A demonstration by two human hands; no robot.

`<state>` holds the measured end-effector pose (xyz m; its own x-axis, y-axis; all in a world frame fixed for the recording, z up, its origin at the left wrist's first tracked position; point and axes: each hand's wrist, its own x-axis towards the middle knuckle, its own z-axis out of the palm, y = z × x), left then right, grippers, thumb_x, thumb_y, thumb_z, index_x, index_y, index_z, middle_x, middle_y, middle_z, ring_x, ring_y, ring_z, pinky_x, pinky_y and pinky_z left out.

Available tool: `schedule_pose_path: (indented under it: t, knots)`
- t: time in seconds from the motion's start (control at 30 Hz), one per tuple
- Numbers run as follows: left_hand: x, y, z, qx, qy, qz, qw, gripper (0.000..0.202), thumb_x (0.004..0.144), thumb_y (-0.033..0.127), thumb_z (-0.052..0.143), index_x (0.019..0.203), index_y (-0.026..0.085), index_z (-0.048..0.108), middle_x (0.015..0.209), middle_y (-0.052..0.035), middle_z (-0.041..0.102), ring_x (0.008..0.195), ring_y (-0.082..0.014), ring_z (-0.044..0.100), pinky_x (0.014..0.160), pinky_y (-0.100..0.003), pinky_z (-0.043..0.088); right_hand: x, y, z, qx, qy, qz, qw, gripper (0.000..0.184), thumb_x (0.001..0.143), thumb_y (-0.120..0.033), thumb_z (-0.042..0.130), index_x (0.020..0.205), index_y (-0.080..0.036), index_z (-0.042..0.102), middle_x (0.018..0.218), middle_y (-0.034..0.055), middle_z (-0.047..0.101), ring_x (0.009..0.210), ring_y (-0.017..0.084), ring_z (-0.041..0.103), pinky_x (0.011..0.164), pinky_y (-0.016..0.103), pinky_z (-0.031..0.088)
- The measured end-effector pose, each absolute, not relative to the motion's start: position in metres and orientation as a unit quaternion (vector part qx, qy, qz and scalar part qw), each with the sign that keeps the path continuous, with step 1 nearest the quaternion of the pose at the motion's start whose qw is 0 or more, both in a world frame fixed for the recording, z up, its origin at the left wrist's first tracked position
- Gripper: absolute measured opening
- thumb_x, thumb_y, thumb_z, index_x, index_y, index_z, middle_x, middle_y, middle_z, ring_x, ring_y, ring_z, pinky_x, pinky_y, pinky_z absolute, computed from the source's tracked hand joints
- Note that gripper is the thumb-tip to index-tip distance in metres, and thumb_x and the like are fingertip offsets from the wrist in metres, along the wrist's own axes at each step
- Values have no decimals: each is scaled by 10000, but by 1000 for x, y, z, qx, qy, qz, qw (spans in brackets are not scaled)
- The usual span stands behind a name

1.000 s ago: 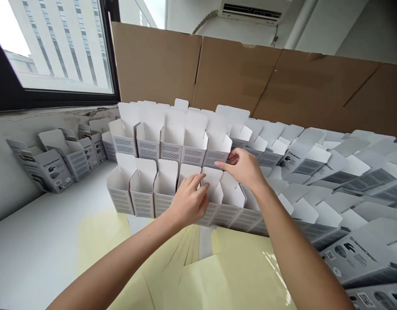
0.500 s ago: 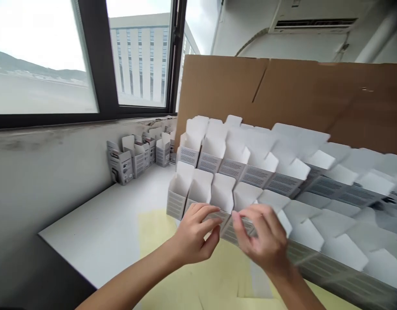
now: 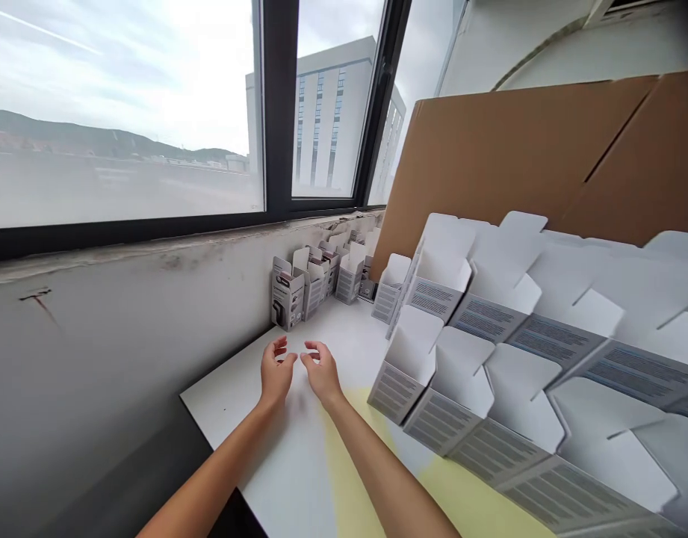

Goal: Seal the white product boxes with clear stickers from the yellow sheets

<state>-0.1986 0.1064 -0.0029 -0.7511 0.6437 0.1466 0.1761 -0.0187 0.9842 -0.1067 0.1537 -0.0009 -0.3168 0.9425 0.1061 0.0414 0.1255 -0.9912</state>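
My left hand (image 3: 276, 370) and my right hand (image 3: 321, 371) hover side by side over the white table (image 3: 299, 463), fingers loosely curled and apart, with nothing in them. Both reach toward a short row of small grey-and-white cartons (image 3: 307, 284) standing against the wall under the window; the nearest carton (image 3: 286, 295) is just beyond my fingertips. Off to the right lie the stacked open white cartons (image 3: 489, 359), their flaps up, in tilted rows.
A large brown cardboard sheet (image 3: 517, 157) leans behind the stacked cartons. Yellow paper (image 3: 461, 501) lies on the table under them. A grey wall (image 3: 97, 336) and window sill run along the left; the table's near-left corner (image 3: 187, 392) drops off.
My view has swung left. Both hands have left the stacked open cartons and moved left, toward the row of cartons by the wall, holding nothing.
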Motion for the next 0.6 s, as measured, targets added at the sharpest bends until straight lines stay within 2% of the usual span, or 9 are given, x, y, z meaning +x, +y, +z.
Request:
schedule_pose_path:
  t: [0.2,0.37,0.5,0.6]
  knots:
    - [-251,161,-8,299,719,613,136,605,673,221,776,1212,155,509,1316,-178,575,1229,-311,564,984,-417,482,-172,202,-22,-396,-564,585,428,531,882,-572,425,1294,-257,539,1430,75,537,1290,256,526,945,379,490]
    - [-276,193,-1,334,728,592,83,792,557,278,868,1228,135,474,1317,-194,554,1282,-352,509,1044,-448,426,-186,217,-36,-377,-559,592,441,605,887,-669,370,1320,-273,514,1468,59,500,1381,241,430,1063,388,415]
    - [-283,203,3,359,731,575,72,613,568,262,842,1088,143,540,1186,-165,626,1212,-362,553,970,-444,461,-180,217,-43,-392,-552,580,453,566,879,-666,413,1256,-267,549,1437,82,516,1387,255,409,1151,394,319]
    - [-280,194,5,356,736,570,85,491,609,240,797,1031,148,565,1099,-157,661,1120,-360,606,895,-440,490,-174,215,-41,-408,-541,588,441,592,841,-662,485,1253,-239,529,1428,118,510,1358,291,441,1119,423,368]
